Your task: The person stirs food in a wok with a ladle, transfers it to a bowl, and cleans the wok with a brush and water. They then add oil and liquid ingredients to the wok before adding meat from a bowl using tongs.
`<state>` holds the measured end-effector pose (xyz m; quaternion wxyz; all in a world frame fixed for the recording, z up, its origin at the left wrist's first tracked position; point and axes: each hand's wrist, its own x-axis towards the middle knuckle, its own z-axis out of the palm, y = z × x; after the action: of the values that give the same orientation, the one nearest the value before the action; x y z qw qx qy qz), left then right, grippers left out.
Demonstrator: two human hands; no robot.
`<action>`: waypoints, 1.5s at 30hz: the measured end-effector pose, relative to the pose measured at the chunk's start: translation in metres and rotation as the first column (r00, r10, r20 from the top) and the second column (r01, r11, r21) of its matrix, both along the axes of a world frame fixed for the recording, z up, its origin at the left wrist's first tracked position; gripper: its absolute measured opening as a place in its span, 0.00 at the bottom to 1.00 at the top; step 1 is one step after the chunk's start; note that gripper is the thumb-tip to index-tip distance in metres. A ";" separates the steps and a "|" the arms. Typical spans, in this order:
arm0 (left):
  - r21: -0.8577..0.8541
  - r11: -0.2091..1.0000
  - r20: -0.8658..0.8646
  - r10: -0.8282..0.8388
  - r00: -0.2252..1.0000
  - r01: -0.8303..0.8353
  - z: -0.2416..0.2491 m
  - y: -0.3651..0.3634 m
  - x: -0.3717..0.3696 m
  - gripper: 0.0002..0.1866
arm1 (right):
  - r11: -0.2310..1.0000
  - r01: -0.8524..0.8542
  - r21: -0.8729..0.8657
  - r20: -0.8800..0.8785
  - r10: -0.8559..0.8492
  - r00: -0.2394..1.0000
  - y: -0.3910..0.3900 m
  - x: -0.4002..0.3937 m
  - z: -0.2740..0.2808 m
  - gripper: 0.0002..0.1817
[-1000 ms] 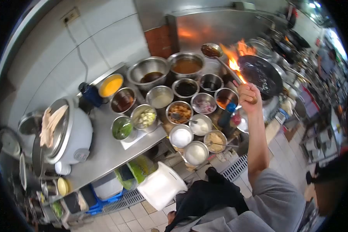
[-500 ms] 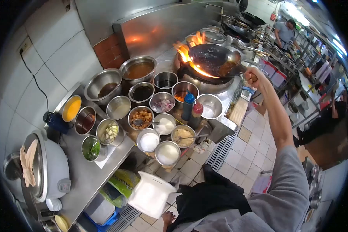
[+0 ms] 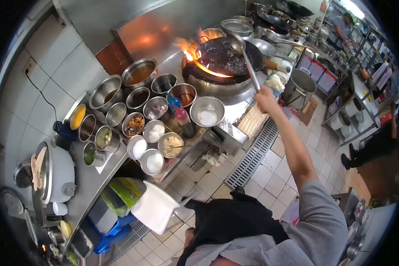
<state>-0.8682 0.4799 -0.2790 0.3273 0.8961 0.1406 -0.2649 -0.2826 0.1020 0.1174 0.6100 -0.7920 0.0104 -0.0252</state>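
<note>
My right hand [image 3: 266, 99] is closed around the handle of a metal ladle [image 3: 252, 73]. The ladle's bowl is over the far right part of a dark wok [image 3: 217, 57], which rests on the burner. Flames [image 3: 189, 48] rise along the wok's left side, and its inside looks dark and glossy. On the wok's near right side is its wooden handle [image 3: 270, 64]. Low in the view, beside the black apron [image 3: 235, 221], a small part of my left hand [image 3: 189, 236] shows; its fingers are hidden.
Left of the stove stand several steel bowls of sauces and seasonings, including a large one [image 3: 207, 111], plus squeeze bottles [image 3: 181, 117]. A rice cooker [image 3: 60, 173] sits on the left counter. Below is a white plastic stool [image 3: 154, 206]. Another person [image 3: 341, 29] stands far right.
My right hand has let go of the wok handle and now grips the ladle. The wok, tilted before, sits flatter on the burner. The view has shifted.
</note>
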 end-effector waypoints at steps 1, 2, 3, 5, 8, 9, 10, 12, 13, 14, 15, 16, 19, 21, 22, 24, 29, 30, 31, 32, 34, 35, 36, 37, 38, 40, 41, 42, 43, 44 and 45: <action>-0.001 0.992 0.046 0.125 0.991 -0.125 0.005 -0.015 0.000 0.16 | 0.988 -0.099 0.117 -0.091 0.110 0.990 -0.005 -0.005 -0.009 0.29; -0.011 0.968 0.093 0.250 0.964 -0.250 0.006 -0.030 0.000 0.16 | 0.987 -0.093 0.130 -0.082 0.104 0.991 -0.009 -0.008 -0.023 0.30; -0.035 0.926 0.142 0.376 0.915 -0.376 0.007 -0.044 0.000 0.17 | 0.986 -0.094 0.135 -0.069 0.104 0.992 -0.012 -0.007 -0.032 0.30; -0.142 0.793 -0.069 0.589 0.805 -0.592 0.049 -0.066 0.010 0.19 | 0.973 -0.145 0.177 -0.047 0.156 0.987 -0.009 -0.019 -0.025 0.27; -0.102 0.778 -0.134 0.607 0.783 -0.620 0.052 -0.078 -0.003 0.22 | 0.922 -0.240 0.305 -0.016 0.257 0.966 0.020 -0.024 0.009 0.26; -0.090 0.797 -0.143 0.583 0.800 -0.597 0.051 -0.079 -0.010 0.22 | 0.896 -0.266 0.356 -0.010 0.288 0.957 0.034 -0.025 0.016 0.26; -0.063 0.837 -0.133 0.532 0.836 -0.543 0.039 -0.077 -0.020 0.22 | 0.882 -0.301 0.362 -0.001 0.323 0.946 0.050 -0.022 0.024 0.21; -0.011 0.910 -0.122 0.410 0.904 -0.415 0.018 -0.071 -0.033 0.23 | 0.851 -0.292 0.437 0.034 0.309 0.950 0.094 -0.015 0.032 0.14; -0.022 0.892 -0.129 0.446 0.886 -0.452 0.018 -0.070 -0.034 0.22 | 0.855 -0.259 0.449 -0.010 0.295 0.955 0.117 -0.020 0.049 0.11; -0.034 0.872 -0.138 0.481 0.866 -0.489 0.018 -0.072 -0.036 0.22 | 0.860 -0.227 0.457 -0.055 0.282 0.958 0.141 -0.026 0.070 0.09; -0.048 0.849 -0.146 0.515 0.845 -0.526 0.018 -0.074 -0.036 0.21 | 0.806 -0.241 0.541 -0.065 0.326 0.943 0.165 -0.029 0.083 0.06; -0.083 0.783 -0.145 0.602 0.785 -0.616 0.018 -0.079 -0.037 0.21 | 0.821 -0.171 0.545 -0.113 0.274 0.955 0.194 -0.026 0.090 0.06; -0.183 0.556 -0.150 0.799 0.582 -0.811 0.019 -0.076 -0.034 0.19 | 0.797 -0.047 0.602 -0.181 0.193 0.964 0.281 -0.020 0.092 0.04; -0.208 0.500 -0.156 0.832 0.533 -0.841 0.020 -0.067 -0.035 0.19 | 0.885 0.002 0.465 -0.208 0.107 0.972 0.340 -0.014 0.081 0.08; -0.209 0.511 -0.172 0.820 0.546 -0.834 0.019 -0.060 -0.038 0.19 | 0.936 0.015 0.350 -0.227 0.069 0.972 0.363 -0.015 0.079 0.13; -0.207 0.556 -0.201 0.781 0.591 -0.805 0.021 -0.043 -0.042 0.19 | 0.993 0.077 0.092 -0.247 -0.052 0.968 0.405 -0.019 0.066 0.23; -0.221 0.625 -0.269 0.698 0.663 -0.748 0.020 0.003 -0.046 0.19 | 0.968 -0.041 -0.247 -0.291 -0.034 0.956 0.449 -0.035 0.008 0.46; -0.222 0.633 -0.283 0.686 0.671 -0.741 0.021 0.011 -0.047 0.19 | 0.956 -0.040 -0.289 -0.276 -0.044 0.960 0.454 -0.037 -0.008 0.46; -0.223 0.642 -0.292 0.674 0.678 -0.734 0.021 0.021 -0.048 0.19 | 0.944 -0.037 -0.329 -0.264 -0.054 0.963 0.459 -0.040 -0.021 0.46; -0.223 0.651 -0.302 0.662 0.686 -0.726 0.021 0.030 -0.049 0.20 | 0.930 -0.030 -0.367 -0.251 -0.067 0.966 0.462 -0.041 -0.033 0.46; -0.227 0.677 -0.319 0.628 0.710 -0.701 0.021 0.049 -0.047 0.20 | 0.912 -0.068 -0.405 -0.225 -0.027 0.974 0.461 -0.046 -0.047 0.45; -0.229 0.692 -0.327 0.608 0.723 -0.685 0.022 0.059 -0.045 0.20 | 0.902 -0.082 -0.425 -0.212 -0.011 0.977 0.458 -0.047 -0.052 0.44; -0.231 0.711 -0.334 0.584 0.740 -0.665 0.024 0.068 -0.040 0.20 | 0.891 -0.112 -0.440 -0.241 0.003 0.970 0.456 -0.048 -0.055 0.44; -0.233 0.730 -0.337 0.560 0.757 -0.643 0.024 0.077 -0.037 0.20 | 0.886 -0.109 -0.451 -0.197 0.020 0.980 0.454 -0.050 -0.061 0.41; -0.235 0.750 -0.339 0.533 0.775 -0.619 0.024 0.086 -0.034 0.20 | 0.887 -0.113 -0.448 -0.176 0.036 0.984 0.451 -0.050 -0.065 0.38; -0.240 0.797 -0.341 0.466 0.816 -0.555 0.027 0.102 -0.026 0.20 | 0.873 -0.148 -0.464 -0.116 0.106 0.988 0.439 -0.055 -0.062 0.30; -0.240 0.823 -0.339 0.426 0.839 -0.515 0.028 0.112 -0.021 0.20 | 0.857 -0.179 -0.483 -0.078 0.162 0.984 0.431 -0.061 -0.058 0.26; -0.242 0.848 -0.335 0.383 0.861 -0.471 0.028 0.121 -0.016 0.20 | 0.887 -0.147 -0.439 -0.028 0.150 0.988 0.425 -0.073 -0.052 0.22; -0.244 0.872 -0.329 0.337 0.882 -0.425 0.029 0.130 -0.008 0.20 | 0.913 -0.111 -0.392 0.024 0.131 0.991 0.417 -0.087 -0.045 0.18; -0.248 0.895 -0.327 0.282 0.902 -0.370 0.029 0.138 0.000 0.20 | 0.923 -0.188 -0.335 0.038 0.213 0.976 0.398 -0.107 -0.034 0.16; -0.254 0.916 -0.324 0.223 0.919 -0.311 0.029 0.145 0.014 0.20 | 0.925 -0.252 -0.284 0.060 0.280 0.958 0.375 -0.129 -0.024 0.14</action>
<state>-0.8547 0.6245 -0.2497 0.4689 0.7594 0.2672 -0.3634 -0.4112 0.4774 0.0936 0.4925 -0.8602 -0.1312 0.0172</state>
